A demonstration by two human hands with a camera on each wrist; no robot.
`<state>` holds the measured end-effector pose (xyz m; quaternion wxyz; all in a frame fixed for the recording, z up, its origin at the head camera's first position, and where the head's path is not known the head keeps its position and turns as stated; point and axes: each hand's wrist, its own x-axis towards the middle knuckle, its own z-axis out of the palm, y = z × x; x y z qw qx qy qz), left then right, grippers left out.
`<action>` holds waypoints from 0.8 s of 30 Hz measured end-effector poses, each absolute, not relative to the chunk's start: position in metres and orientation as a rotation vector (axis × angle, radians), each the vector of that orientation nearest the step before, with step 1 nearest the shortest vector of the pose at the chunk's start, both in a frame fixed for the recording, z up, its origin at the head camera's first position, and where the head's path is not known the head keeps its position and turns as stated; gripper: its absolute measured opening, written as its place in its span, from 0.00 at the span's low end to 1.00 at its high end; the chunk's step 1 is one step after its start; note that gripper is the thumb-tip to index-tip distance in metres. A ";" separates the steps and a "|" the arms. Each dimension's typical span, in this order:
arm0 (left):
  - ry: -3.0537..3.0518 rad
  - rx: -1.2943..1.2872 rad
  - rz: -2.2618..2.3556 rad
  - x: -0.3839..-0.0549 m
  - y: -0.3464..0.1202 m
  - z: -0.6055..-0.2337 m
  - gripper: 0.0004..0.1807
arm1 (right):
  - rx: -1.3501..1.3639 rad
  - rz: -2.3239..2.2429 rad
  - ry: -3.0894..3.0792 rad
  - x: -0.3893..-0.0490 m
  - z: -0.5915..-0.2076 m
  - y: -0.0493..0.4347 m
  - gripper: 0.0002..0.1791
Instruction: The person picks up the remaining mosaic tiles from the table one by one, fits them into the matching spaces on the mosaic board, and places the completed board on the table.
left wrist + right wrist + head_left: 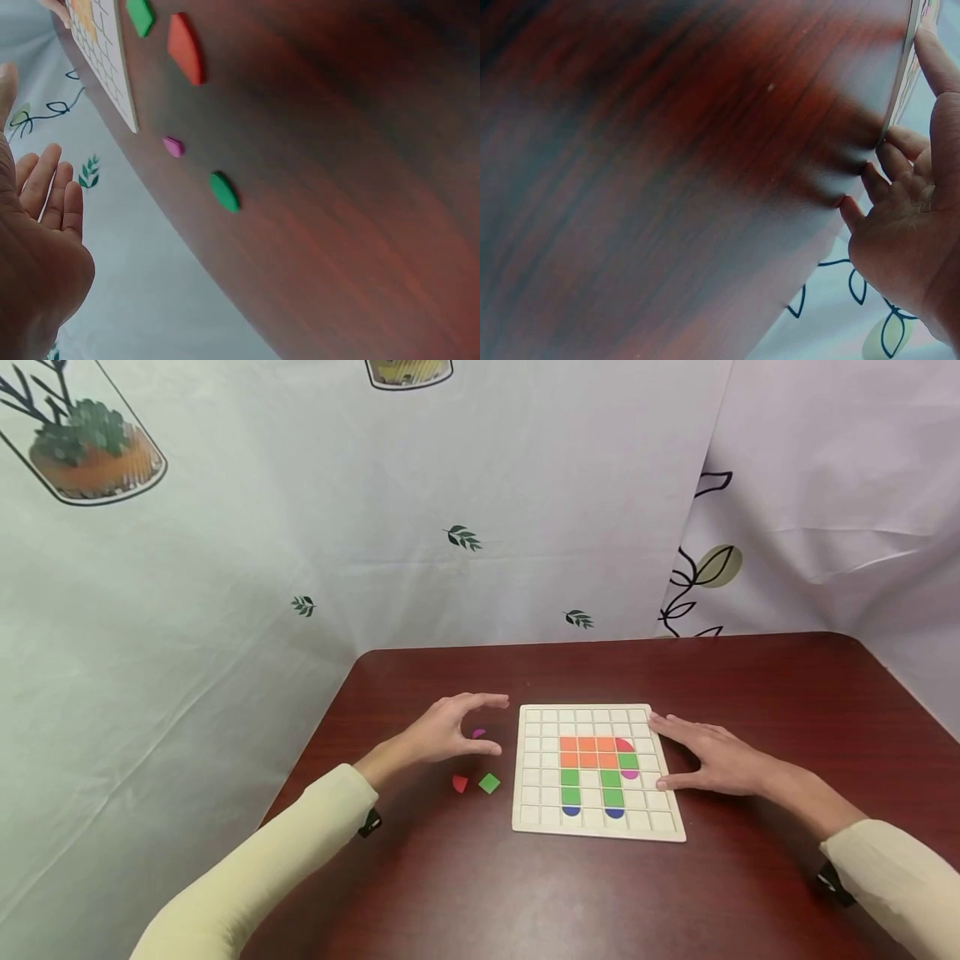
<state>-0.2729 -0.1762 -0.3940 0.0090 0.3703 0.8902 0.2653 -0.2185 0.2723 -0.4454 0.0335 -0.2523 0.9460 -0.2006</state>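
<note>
A pale grid board [532, 793] bears several orange squares [588, 752], green squares [571, 787], blue half-rounds [615, 813], a red curved piece [624, 745] and a magenta half-round [631, 774]. My left hand [438, 731] hovers left of the board, thumb and fingers spread apart with nothing between them. Below it lie a red piece [460, 784] and a green square [489, 783]; a purple piece [478, 733] shows between thumb and fingers. The left wrist view also has a rounded green piece [224, 192]. With fingertips and thumb, my right hand [720, 760] touches the board's right edge.
The dark red-brown wooden table [465, 893] has rounded far corners. Behind it and to the left hangs a white cloth [510, 485] printed with plants and leaves.
</note>
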 end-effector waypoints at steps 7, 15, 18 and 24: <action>2.781 1.106 0.774 -0.264 -0.201 -0.402 0.41 | -0.785 -0.615 2.914 -0.219 -0.445 0.272 0.60; 2.738 1.117 0.827 -0.255 -0.220 -0.411 0.34 | -0.777 -0.599 2.912 -0.218 -0.446 0.270 0.61; 2.726 1.103 0.840 -0.252 -0.225 -0.415 0.31 | -0.781 -0.603 2.915 -0.218 -0.446 0.270 0.60; 2.720 1.063 0.814 -0.246 -0.234 -0.423 0.26 | -0.797 -0.606 2.916 -0.219 -0.446 0.271 0.60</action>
